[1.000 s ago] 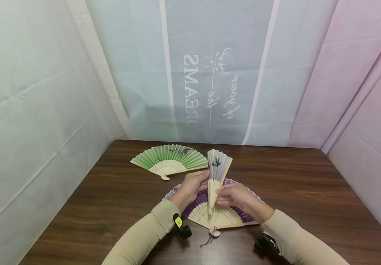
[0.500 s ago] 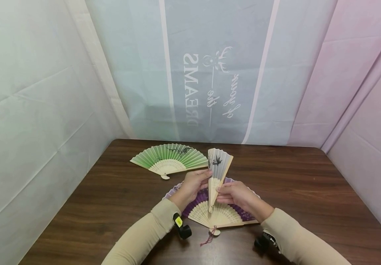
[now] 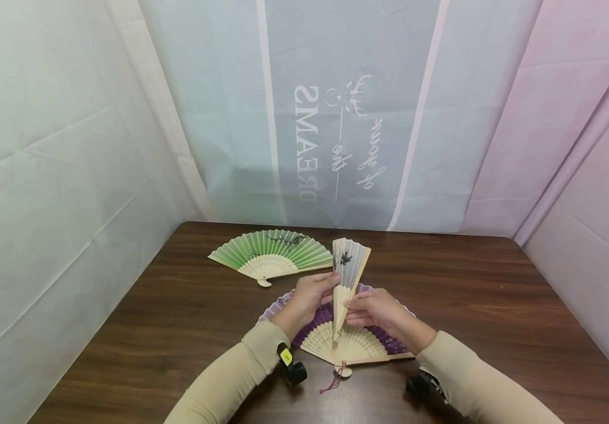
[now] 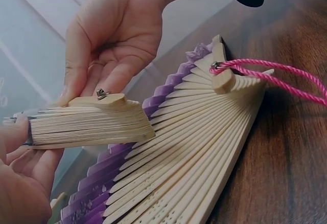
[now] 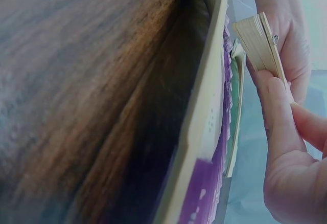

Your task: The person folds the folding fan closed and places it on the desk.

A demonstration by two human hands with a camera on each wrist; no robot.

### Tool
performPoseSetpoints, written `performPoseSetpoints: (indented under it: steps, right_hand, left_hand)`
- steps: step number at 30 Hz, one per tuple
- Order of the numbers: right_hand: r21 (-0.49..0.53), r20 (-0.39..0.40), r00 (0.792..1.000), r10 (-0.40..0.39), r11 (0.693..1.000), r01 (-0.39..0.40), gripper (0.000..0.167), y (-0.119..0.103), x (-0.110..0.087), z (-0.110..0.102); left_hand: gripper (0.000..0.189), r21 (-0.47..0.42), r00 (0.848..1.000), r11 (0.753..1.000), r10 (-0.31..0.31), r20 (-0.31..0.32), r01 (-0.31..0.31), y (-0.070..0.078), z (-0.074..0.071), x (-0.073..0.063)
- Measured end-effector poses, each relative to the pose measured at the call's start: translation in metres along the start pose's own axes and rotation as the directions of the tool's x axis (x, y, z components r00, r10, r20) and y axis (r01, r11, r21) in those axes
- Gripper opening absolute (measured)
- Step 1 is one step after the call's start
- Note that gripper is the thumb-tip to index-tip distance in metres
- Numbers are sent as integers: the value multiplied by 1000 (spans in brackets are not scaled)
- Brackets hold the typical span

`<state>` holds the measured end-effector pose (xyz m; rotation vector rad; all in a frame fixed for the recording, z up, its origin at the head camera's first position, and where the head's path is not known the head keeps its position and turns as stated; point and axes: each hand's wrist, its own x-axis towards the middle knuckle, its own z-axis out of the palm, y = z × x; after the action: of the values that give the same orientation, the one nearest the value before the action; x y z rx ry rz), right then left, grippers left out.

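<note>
Both hands hold a partly spread grey-white folding fan (image 3: 350, 265) with a dark bird print, raised over the table with its pivot end pointing down. My left hand (image 3: 310, 297) pinches its left side, thumb on the pleated leaf. My right hand (image 3: 376, 309) pinches the right outer rib lower down. In the left wrist view the stacked wooden ribs (image 4: 92, 124) lie between both hands, a metal pivot showing at the end. Beneath them a purple folding fan (image 3: 320, 318) lies spread on the table, its pink tassel cord (image 4: 276, 70) toward me.
A green folding fan (image 3: 283, 250) lies spread farther back, left of the held fan. The dark wooden table (image 3: 495, 330) runs back to a light blue printed curtain (image 3: 219, 118). White cloth (image 3: 45, 176) hangs on the left, pinkish cloth (image 3: 596, 235) on the right.
The held fan tilts and shifts very slightly between the hands. Both hands keep the same grip, and the purple and green fans stay where they were.
</note>
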<state>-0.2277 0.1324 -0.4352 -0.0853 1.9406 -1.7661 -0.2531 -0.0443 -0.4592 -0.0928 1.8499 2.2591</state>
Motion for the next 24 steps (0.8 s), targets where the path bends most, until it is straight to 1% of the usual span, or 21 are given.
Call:
performPoseSetpoints:
  steps: [5, 10, 20, 24]
  right_hand:
    - [-4, -5, 1000, 12, 1000, -12, 25, -3, 0, 1]
    - [-12, -4, 1000, 21, 1000, -21, 24, -7, -1, 2]
    - [-42, 6, 1000, 15, 999, -15, 18, -9, 0, 4]
    - [-48, 9, 1000, 13, 999, -12, 18, -9, 1, 4]
  left_hand:
    - [43, 2, 1000, 1000, 3, 9, -4, 1, -1, 0]
    - [43, -1, 1000, 1000, -2, 0, 2, 0, -2, 0]
    - [42, 7, 1000, 1000, -12, -16, 12, -2, -1, -1]
    - [41, 15, 1000, 1000, -12, -7, 12, -2, -2, -1]
